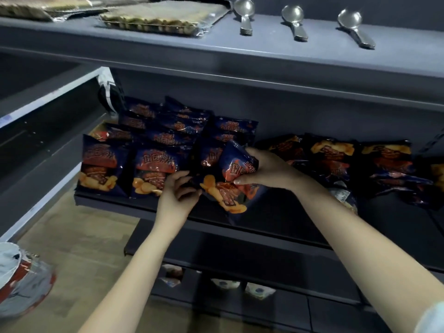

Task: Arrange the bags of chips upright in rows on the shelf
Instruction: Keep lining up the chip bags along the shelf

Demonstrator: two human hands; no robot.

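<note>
Dark blue chip bags with orange chips printed on them fill the middle shelf point(276, 219). On the left they stand upright in rows point(153, 169), several deep. To the right a loose pile of bags point(355, 162) lies flat and jumbled. My right hand point(266, 170) grips the top of one chip bag point(230, 186) at the front of the shelf, tilted, just right of the upright rows. My left hand point(179, 193) touches the bag's lower left corner, fingers curled against it and the neighbouring upright bag.
The upper shelf point(276, 44) carries three metal spoons point(295, 22) and flat wrapped packs point(153, 20). A lower shelf holds small packets point(225, 283). Another shelf unit point(43, 111) stands on the left, and a bag-like bundle point(21, 280) lies on the wooden floor.
</note>
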